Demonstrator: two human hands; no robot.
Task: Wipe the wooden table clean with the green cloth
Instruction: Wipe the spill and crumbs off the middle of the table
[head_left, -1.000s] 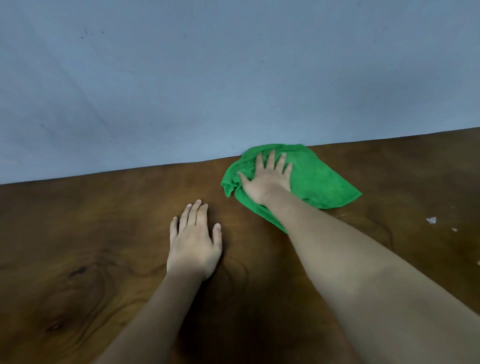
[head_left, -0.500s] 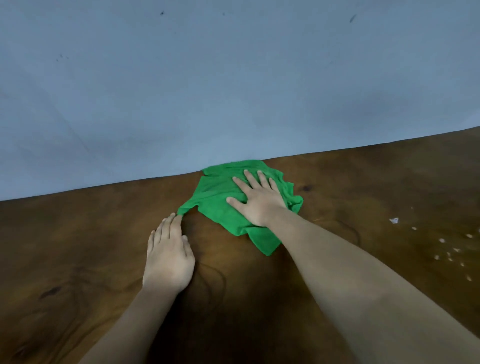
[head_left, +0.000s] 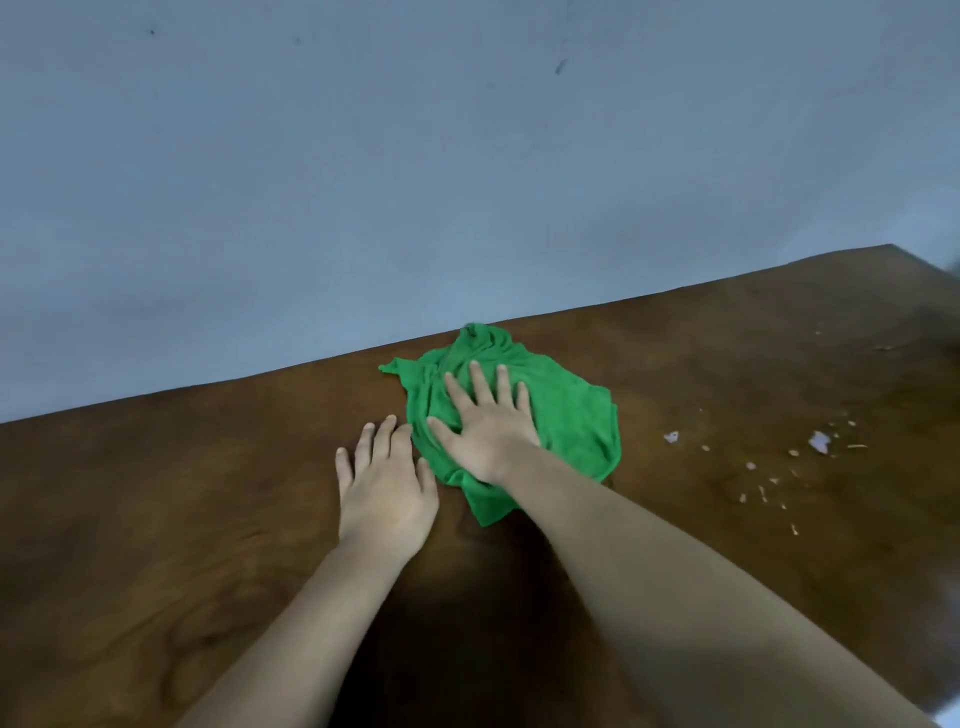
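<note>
A crumpled green cloth (head_left: 566, 415) lies on the dark wooden table (head_left: 208, 519), close to the table's far edge. My right hand (head_left: 485, 423) presses flat on the cloth's left part with its fingers spread. My left hand (head_left: 384, 486) rests palm down on the bare wood just left of the cloth, its fingertips close to the cloth's edge, holding nothing. The cloth's near corner sticks out below my right wrist.
Several small white and pale crumbs (head_left: 779, 457) are scattered on the wood to the right of the cloth. A plain blue-grey wall (head_left: 415, 182) rises right behind the table's far edge. The table's right corner (head_left: 893, 247) is in sight at the upper right.
My right hand has slid the cloth to the left, then back to the right, bunching it up. The view has turned right, so more crumbs and the table corner now show.
</note>
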